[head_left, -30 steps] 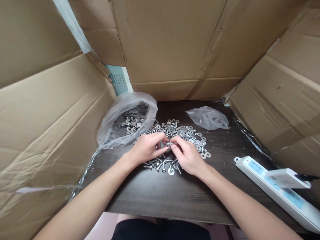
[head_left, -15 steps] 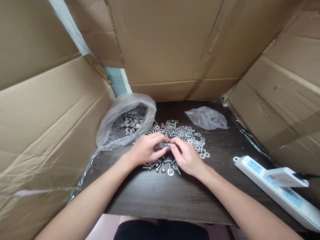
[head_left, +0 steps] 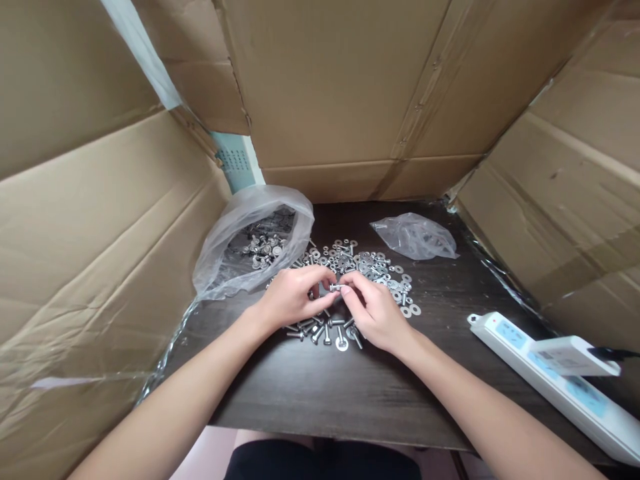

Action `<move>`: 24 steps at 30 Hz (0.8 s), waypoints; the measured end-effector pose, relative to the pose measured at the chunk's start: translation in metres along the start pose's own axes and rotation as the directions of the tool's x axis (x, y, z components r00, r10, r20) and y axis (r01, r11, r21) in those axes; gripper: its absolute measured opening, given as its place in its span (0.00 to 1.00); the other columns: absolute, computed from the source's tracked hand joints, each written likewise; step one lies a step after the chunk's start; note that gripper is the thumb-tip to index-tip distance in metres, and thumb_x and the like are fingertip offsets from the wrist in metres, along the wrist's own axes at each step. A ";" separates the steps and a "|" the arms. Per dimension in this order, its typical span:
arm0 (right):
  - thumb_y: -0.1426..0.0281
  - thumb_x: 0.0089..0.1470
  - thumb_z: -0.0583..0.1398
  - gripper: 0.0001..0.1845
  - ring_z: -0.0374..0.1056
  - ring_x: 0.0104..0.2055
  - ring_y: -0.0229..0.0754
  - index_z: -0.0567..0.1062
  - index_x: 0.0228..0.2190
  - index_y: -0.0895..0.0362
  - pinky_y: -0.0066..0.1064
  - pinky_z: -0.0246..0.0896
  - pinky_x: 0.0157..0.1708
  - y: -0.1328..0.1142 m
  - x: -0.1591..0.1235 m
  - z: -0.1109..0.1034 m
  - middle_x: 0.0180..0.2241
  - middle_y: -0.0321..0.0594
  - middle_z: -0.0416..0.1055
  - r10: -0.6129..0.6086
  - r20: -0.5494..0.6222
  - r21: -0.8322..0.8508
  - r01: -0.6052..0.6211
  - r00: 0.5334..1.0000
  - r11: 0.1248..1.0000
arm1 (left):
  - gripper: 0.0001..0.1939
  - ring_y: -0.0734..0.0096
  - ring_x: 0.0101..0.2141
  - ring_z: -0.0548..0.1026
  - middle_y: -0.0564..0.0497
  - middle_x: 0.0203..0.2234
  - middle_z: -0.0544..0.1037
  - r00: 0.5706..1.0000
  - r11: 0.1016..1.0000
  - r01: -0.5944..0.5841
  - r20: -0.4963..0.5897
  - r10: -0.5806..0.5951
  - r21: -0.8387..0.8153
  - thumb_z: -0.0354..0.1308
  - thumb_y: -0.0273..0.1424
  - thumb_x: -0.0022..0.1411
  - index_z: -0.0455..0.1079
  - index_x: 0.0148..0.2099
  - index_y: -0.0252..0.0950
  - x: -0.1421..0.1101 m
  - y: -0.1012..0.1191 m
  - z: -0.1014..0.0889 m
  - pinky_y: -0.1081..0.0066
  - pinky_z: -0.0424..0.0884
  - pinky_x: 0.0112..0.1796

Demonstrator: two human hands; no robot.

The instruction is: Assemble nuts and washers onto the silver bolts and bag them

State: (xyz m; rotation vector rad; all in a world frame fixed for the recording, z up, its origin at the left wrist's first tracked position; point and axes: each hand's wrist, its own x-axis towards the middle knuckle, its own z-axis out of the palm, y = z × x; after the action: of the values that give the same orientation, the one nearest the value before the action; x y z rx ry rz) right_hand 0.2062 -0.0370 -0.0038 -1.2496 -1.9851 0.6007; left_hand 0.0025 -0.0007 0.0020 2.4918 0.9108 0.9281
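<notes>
Between my two hands, just above the table, a small metal bolt [head_left: 335,287] lies sideways. My left hand [head_left: 300,293] is closed round its head end, with thumb and index finger pinching. At the other end, the thumb and index finger of my right hand [head_left: 373,308] pinch the shank; whether a nut sits there is hidden by the fingertips. Beyond my hands spreads a pile of loose washers [head_left: 370,263], nuts and bolts. Nearer to me lie several loose bolts [head_left: 327,333], and one of them rests with a washer [head_left: 341,344].
An open clear plastic bag [head_left: 210,267] with bolts and washers in it stands at the left. A crumpled plastic bag [head_left: 415,237] lies at the back right. A white power strip [head_left: 540,383] with a plugged-in adapter is on the right. Cardboard walls [head_left: 350,87] surround the dark table [head_left: 300,393].
My right fingers have shifted slightly on the bolt, and my left index finger has curled back a little, so more of the bolt shows. The things on the table stay put.
</notes>
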 end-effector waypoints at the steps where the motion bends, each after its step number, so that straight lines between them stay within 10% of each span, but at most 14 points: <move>1: 0.68 0.66 0.52 0.08 0.67 0.27 0.40 0.70 0.37 0.54 0.31 0.57 0.30 0.000 0.000 0.000 0.26 0.35 0.71 0.001 0.008 0.007 -0.001 1.000 1.000 | 0.07 0.76 0.28 0.76 0.54 0.32 0.79 1.000 1.000 -0.006 0.005 0.006 -0.008 0.60 0.35 0.67 0.72 0.43 0.37 0.000 0.000 0.001 0.76 0.69 0.30; 24: 0.66 0.68 0.50 0.11 0.68 0.29 0.42 0.71 0.38 0.54 0.32 0.58 0.33 -0.001 -0.002 -0.002 0.29 0.37 0.73 0.023 0.095 0.042 -0.027 0.995 0.999 | 0.08 0.76 0.27 0.76 0.51 0.32 0.80 0.994 0.995 -0.099 -0.052 0.098 -0.002 0.58 0.35 0.70 0.74 0.45 0.35 0.000 0.000 0.002 0.76 0.71 0.30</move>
State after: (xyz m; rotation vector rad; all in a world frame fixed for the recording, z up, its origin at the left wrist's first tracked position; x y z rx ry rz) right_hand 0.2078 -0.0388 -0.0022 -1.2427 -2.0251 0.7231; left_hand 0.0042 -0.0009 0.0007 2.5395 0.8064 1.0294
